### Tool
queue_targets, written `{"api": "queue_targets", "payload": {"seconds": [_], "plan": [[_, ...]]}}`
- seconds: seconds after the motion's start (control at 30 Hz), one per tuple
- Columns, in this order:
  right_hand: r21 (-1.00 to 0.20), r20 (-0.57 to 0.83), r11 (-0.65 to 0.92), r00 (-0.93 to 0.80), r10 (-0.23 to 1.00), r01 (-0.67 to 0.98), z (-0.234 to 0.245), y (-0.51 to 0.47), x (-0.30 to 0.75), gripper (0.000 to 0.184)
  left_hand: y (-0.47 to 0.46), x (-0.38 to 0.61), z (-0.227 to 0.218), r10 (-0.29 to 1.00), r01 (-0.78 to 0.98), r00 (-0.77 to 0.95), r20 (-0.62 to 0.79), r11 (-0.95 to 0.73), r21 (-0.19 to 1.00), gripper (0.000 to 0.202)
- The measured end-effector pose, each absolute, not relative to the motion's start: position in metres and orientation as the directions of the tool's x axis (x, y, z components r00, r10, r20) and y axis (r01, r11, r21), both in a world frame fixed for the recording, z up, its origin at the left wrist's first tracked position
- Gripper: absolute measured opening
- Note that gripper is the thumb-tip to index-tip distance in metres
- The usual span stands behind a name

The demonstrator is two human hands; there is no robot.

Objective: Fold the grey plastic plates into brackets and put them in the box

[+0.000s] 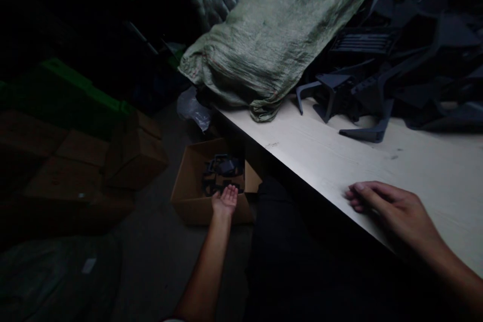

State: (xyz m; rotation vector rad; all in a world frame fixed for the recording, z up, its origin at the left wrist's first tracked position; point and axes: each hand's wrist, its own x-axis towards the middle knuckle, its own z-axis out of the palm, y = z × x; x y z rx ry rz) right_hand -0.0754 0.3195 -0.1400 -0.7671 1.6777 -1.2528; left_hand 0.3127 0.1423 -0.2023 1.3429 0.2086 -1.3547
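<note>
My left hand (225,201) reaches over the near rim of an open cardboard box (215,211) on the floor. Its palm faces up, the fingers are stretched out, and nothing lies in it. Inside the box are several dark plastic parts (224,167), just beyond my fingertips. At the front edge of a pale tabletop (302,153), my right hand (394,211) is closed, with the thumb against curled fingers. No object shows in it. Grey angled plastic parts (362,95) lie heaped farther back on the table.
A large green woven sack (271,35) lies at the table's far left end, overhanging the edge. Beneath it hangs clear plastic (194,108). Closed cartons (132,153) are stacked at left, with green crates (68,85) behind. A dark sack (56,276) is at lower left.
</note>
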Motion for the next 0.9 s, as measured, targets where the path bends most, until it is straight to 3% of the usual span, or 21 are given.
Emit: {"api": "queue_targets", "payload": {"seconds": [0.1, 0.27, 0.4, 0.9], "plan": [[-0.948, -0.287, 0.317, -0.451, -0.845, 0.009, -0.138, 0.323, -0.073, 0.049, 0.158, 0.303, -0.229, -0.52, 0.772, 0.27, -0.811, -0.387, 0.505, 0.042], [-0.936, -0.33, 0.346, -0.473, -0.817, 0.056, -0.139, 0.325, -0.08, 0.044, 0.169, 0.279, -0.246, -0.524, 0.775, 0.175, -0.833, -0.449, 0.445, 0.035], [-0.932, -0.359, 0.332, -0.47, -0.806, 0.144, -0.148, 0.322, -0.085, 0.04, 0.164, 0.269, -0.243, -0.551, 0.771, 0.112, -0.827, -0.476, 0.422, 0.03], [-0.921, -0.262, 0.101, -0.406, -0.876, 0.377, -0.162, 0.304, -0.088, 0.056, 0.147, 0.234, -0.215, -0.502, 0.611, -0.03, -0.865, -0.694, 0.382, 0.023]]}}
